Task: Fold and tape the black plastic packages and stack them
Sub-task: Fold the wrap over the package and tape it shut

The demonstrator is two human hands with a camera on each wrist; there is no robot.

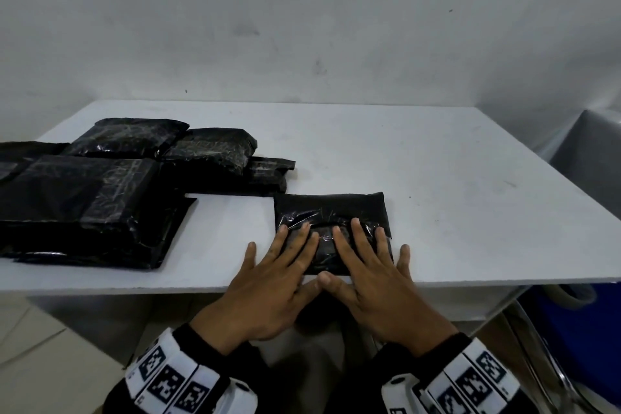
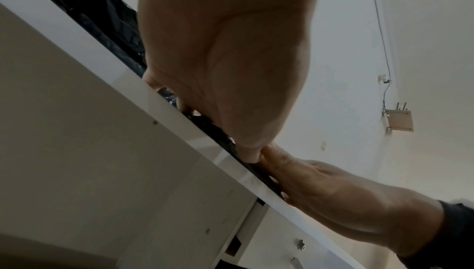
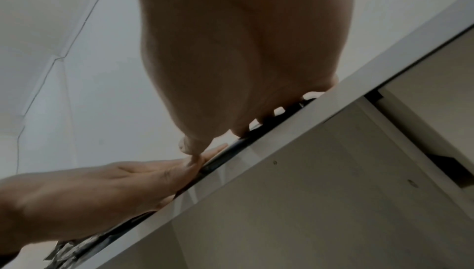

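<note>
A small folded black plastic package (image 1: 331, 208) lies near the front edge of the white table (image 1: 437, 178), with clear tape wrinkled across its top. My left hand (image 1: 279, 272) and right hand (image 1: 373, 269) both press flat on it, fingers straight and spread, thumb tips meeting at its near edge. From the left wrist view, the left palm (image 2: 231, 60) bears on the package's dark edge (image 2: 220, 131), with the right hand (image 2: 333, 192) beside it. The right wrist view shows the right palm (image 3: 243, 60) and the left hand (image 3: 115, 182) likewise. Several taped black packages (image 1: 84, 198) are stacked at the left.
More black packages (image 1: 208, 151) lie behind the stack, close to the pressed one. A grey wall stands behind the table. A grey covered object (image 1: 591, 144) and a blue object (image 1: 571, 329) sit off the table's right side.
</note>
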